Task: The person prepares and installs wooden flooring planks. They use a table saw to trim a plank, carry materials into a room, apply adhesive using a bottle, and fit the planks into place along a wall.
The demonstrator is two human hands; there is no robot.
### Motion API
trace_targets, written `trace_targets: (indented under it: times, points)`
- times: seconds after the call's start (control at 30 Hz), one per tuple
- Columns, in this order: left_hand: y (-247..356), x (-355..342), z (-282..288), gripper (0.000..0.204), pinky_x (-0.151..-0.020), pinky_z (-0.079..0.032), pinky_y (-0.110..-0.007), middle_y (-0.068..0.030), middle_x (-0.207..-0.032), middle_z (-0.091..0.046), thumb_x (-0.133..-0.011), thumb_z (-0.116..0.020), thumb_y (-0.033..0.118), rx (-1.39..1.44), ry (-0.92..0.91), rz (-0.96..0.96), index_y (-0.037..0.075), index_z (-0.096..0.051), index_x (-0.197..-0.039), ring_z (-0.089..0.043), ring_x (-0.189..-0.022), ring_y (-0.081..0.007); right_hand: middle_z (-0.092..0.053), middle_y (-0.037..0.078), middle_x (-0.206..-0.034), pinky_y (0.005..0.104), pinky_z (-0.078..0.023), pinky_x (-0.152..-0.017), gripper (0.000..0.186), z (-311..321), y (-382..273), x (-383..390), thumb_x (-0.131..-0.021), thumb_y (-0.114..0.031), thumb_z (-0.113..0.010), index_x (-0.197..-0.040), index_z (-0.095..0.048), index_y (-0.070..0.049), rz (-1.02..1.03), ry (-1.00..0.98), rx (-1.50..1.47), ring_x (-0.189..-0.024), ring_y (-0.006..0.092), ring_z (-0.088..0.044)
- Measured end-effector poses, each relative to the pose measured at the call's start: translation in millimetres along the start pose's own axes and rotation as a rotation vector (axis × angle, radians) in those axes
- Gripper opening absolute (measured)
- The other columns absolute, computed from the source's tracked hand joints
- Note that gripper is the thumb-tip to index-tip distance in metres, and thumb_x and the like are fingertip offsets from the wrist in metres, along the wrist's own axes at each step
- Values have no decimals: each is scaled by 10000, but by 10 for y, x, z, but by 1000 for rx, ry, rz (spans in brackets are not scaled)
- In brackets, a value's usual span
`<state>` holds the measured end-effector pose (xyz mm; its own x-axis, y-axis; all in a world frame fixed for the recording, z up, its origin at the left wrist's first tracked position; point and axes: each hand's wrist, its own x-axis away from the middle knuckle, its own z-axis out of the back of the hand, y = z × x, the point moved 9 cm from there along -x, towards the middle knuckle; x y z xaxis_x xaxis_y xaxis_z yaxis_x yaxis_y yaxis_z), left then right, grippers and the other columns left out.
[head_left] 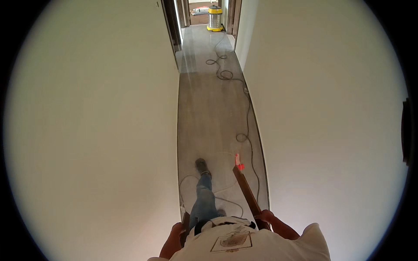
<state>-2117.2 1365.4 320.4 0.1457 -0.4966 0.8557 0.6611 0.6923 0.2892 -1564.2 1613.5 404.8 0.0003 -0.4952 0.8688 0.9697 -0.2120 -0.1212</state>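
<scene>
At my right side, my right hand (264, 215) is closed around a long, narrow brown wooden board (246, 188). The board points forward and slants slightly left, its far end above the floor or near it; I cannot tell which. Low on the left, my left hand (176, 229) grips another dark brown wooden piece (186, 221), mostly hidden by my body. Just beyond the right board's far end lies a small red and white item (238, 162), too small to name.
A dark cable (248, 117) snakes along the right wall with several loops. Thinner cord curls around my feet. At the far end stands a yellow and silver canister vacuum (214, 18) by the doorway. Pale walls (109, 130) flank the narrow grey floor (209, 108).
</scene>
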Motion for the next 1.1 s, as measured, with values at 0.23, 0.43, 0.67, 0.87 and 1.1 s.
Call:
trace_targets:
  times: [0.23, 0.43, 0.67, 0.87, 1.1]
  points:
    - [521, -1690, 1355, 360, -822, -555, -464, -166, -1046, -749, -757, -789, 261, 188, -95, -41, 52, -758, -1048, -717, -996, -362, -750, 191, -986, 436, -554, -827, 684, 1430, -1201, -764, -732, -672, -723, -1015, -772, -51, 55, -58, 65, -928, 365, -718]
    - [1982, -2846, 3606, 344, -877, -562, -473, -201, -1111, -729, -792, -683, 272, -327, -65, -45, 42, -762, -1035, -700, -1035, -391, -740, 216, -897, 454, -544, -797, 688, 3220, -2293, -1597, -713, -711, -728, -858, -781, -41, 90, 29, 21, -871, 383, -712]
    - [3189, -4417, 5665, 384, -930, -540, -479, -199, -1161, -714, -834, -652, 302, -144, 73, 74, 60, -740, -1119, -681, -1094, -387, -735, 193, -857, 463, -535, -771, 639, 4826, -3142, -3361, -730, -702, -714, -892, -785, -88, 99, 11, -38, -841, 374, -711]
    - [4529, -4548, 6789, 401, -917, -540, -472, -200, -1149, -714, -828, -658, 295, 0, 57, -55, 83, -713, -1164, -677, -1085, -386, -722, 214, -890, 453, -544, -792, 631, 6615, -4040, -4559, -747, -644, -734, -977, -767, -57, 57, -11, 93, -855, 376, -704]
    - [5694, -5466, 8147, 477, -880, -559, -445, -178, -1073, -741, -795, -726, 252, 120, 115, -94, 73, -684, -1234, -710, -987, -362, -747, 176, -969, 422, -545, -832, 656, 8773, -5556, -5690, -742, -646, -729, -1008, -769, -48, 88, -38, -42, -918, 356, -711]
